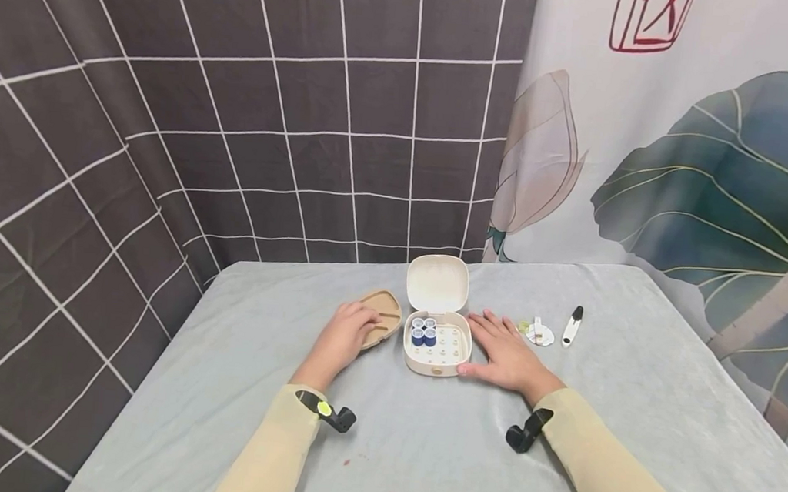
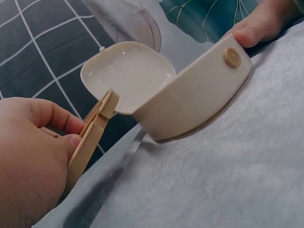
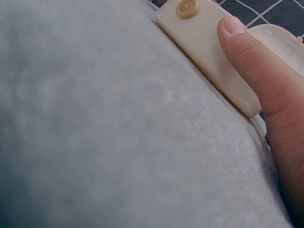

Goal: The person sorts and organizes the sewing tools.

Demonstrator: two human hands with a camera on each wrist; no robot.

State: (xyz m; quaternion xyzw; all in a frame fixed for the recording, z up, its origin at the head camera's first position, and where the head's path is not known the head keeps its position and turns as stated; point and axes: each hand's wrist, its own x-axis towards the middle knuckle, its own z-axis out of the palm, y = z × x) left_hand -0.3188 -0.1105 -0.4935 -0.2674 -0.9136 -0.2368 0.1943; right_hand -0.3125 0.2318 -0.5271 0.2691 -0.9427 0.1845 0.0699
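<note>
My left hand (image 1: 344, 336) pinches a tan compartment tray (image 1: 391, 306) between thumb and fingers. In the left wrist view the tray (image 2: 89, 147) stands tilted on its edge beside the box. A cream sewing box (image 1: 421, 366) sits just right of it, its lid (image 1: 437, 282) raised at the back. Several blue thread spools (image 1: 424, 336) with pale tops stand on pegs in the box's left part; bare pegs fill the rest. My right hand (image 1: 505, 354) rests against the box's right end, fingers spread straight toward the back corner. Its thumb (image 3: 251, 57) lies on the front wall.
Right of my right hand lie a white scalloped disc (image 1: 541, 334), a small yellow-green item (image 1: 523, 326) and a slim white tool (image 1: 571, 329) with a black end. A grey cloth (image 1: 413, 448) covers the table. Curtains hang behind and on the left.
</note>
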